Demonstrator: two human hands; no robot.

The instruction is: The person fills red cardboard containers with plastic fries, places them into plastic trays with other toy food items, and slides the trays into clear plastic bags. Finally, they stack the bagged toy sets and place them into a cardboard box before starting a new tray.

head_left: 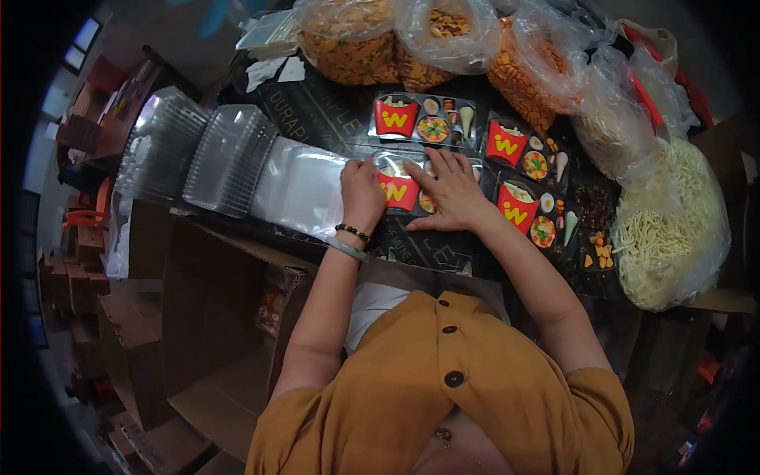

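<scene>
A clear plastic blister pack point(412, 164) lies in front of me, with a red fries carton point(398, 192) marked in yellow inside. At its left edge, the curled fingers of my left hand point(362, 196) grip the plastic. My right hand point(450, 194) rests over its right part, fingers spread, hiding most of the contents there. Just behind is another filled pack point(388, 142) with a fries carton, an egg, a pizza-like disc and a pale drumstick shape. Two similar filled sets, an upper one point(507, 144) and a lower one point(518, 210), lie right of my right hand.
Stacked clear plastic trays point(229, 158) and flat clear sheets or lids point(297, 186) lie to the left. Bags of small orange pieces point(348, 47) line the back; a bag of pale strips point(673, 229) stands right. Loose brown pieces point(594, 207) lie nearby. An open cardboard box point(214, 317) stands below left.
</scene>
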